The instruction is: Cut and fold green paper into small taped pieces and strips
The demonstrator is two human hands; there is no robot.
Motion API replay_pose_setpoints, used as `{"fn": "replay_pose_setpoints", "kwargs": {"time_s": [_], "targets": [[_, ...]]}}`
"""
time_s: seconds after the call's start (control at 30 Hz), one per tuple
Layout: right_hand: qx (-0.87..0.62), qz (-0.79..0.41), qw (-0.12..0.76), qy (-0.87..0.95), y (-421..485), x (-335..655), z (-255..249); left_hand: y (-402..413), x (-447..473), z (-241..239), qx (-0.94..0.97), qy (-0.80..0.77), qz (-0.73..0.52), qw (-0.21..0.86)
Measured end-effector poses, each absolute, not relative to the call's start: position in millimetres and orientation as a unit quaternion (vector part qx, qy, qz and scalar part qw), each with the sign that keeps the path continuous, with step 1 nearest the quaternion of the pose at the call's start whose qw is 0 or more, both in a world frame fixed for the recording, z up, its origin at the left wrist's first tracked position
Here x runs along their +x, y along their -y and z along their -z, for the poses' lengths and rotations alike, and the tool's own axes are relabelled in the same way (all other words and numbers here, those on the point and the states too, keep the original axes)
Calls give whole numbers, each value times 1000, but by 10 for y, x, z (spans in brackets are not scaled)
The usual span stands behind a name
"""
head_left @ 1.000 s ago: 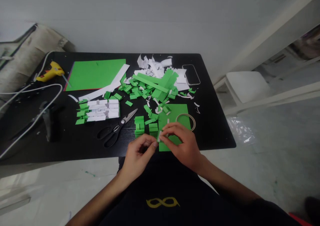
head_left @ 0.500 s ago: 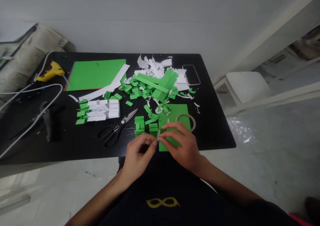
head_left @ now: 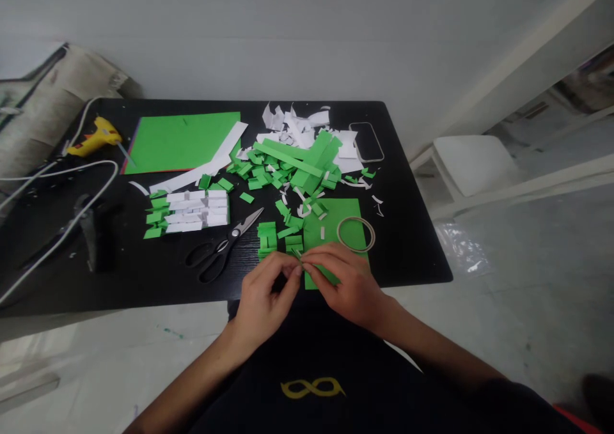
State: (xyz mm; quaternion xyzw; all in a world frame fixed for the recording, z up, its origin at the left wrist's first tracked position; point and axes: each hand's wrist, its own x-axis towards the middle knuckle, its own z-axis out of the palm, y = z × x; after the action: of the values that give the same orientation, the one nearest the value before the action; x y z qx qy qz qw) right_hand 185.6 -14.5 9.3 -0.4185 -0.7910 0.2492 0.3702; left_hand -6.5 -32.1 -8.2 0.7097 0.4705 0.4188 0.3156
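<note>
Between the fingertips of my left hand (head_left: pixel 268 290) and my right hand (head_left: pixel 343 280) is a small green paper piece (head_left: pixel 297 254), mostly covered by the fingers. Both hands are closed in a pinch and meet at the table's front edge. Under my right hand lies a green sheet (head_left: pixel 336 211), with a tape roll (head_left: pixel 339 231) and a small white paper bit (head_left: pixel 323 232) on it. Just beyond my left hand sit stacked folded green pieces (head_left: pixel 267 237). Black-handled scissors (head_left: pixel 225 245) lie to the left, blades partly open.
A heap of green paper pieces (head_left: pixel 273 165) and white scraps (head_left: pixel 300 127) covers the back middle. A white and green folded-paper assembly (head_left: pixel 196 210) lies left. Further off are green sheets (head_left: pixel 185 143), a yellow glue gun (head_left: pixel 98 137), a phone (head_left: pixel 367 142) and a white stool (head_left: pixel 474 165).
My right fingers have drawn closer together and curled over the small piece, which now tilts to the left. The things on the table have stayed put; the view has shifted slightly.
</note>
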Motion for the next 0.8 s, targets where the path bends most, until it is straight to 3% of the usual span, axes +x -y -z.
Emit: {"fn": "replay_pose_setpoints", "kwargs": {"time_s": [0.2, 0.8], "targets": [[-395, -260, 326, 819, 100, 1908, -122, 310, -87, 66, 741, -446, -408, 293], [-396, -302, 325, 804, 66, 1927, -122, 287, -102, 28, 728, -444, -410, 323]]}}
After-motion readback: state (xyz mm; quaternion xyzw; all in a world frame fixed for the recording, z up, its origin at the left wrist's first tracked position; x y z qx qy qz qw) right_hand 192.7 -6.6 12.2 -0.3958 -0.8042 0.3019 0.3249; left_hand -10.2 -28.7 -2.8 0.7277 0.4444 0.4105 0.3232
